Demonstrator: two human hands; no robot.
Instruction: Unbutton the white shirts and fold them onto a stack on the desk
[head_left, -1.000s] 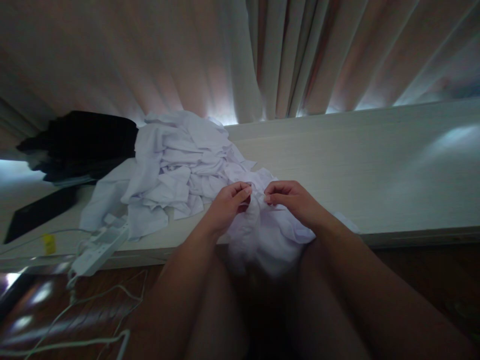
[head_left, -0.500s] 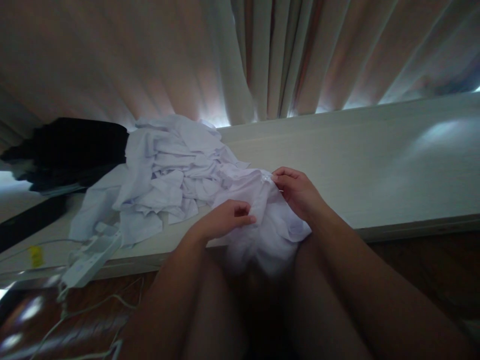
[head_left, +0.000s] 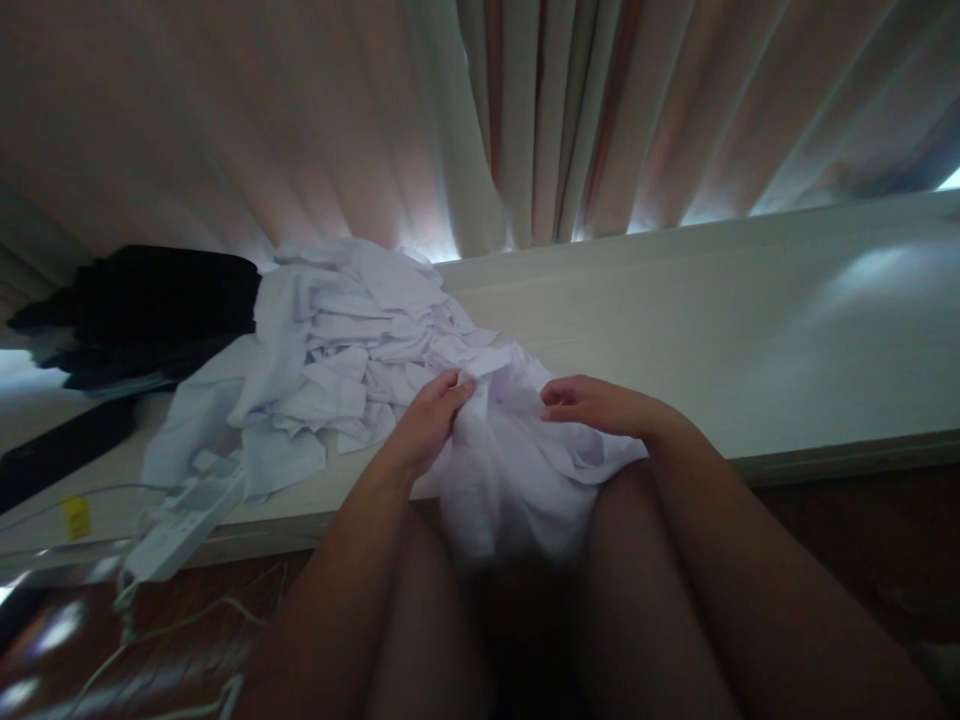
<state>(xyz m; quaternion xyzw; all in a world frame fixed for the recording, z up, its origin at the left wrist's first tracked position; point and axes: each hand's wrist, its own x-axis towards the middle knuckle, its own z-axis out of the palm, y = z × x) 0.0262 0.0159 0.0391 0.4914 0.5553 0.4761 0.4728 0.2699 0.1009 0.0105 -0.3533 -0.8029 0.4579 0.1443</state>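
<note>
Head view: both hands are working one white garment (head_left: 517, 470) at centre frame, left hand (head_left: 427, 425) pinching a fold, right hand (head_left: 600, 405) pressing half-curled; white clothes pile (head_left: 337, 350) is waiting unsorted.

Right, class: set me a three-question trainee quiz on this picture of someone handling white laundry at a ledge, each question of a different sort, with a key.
1. True or false: the left hand grips a fold of the white garment.
2. Multiple choice: what lies just left of the white clothes pile? A) dark clothing B) a red basket C) a laptop
3. Fill in: the white power strip sits at the ledge's front ____ corner.

Key: 1 true; 2 A; 3 left. The right hand rests on the same garment.
</note>
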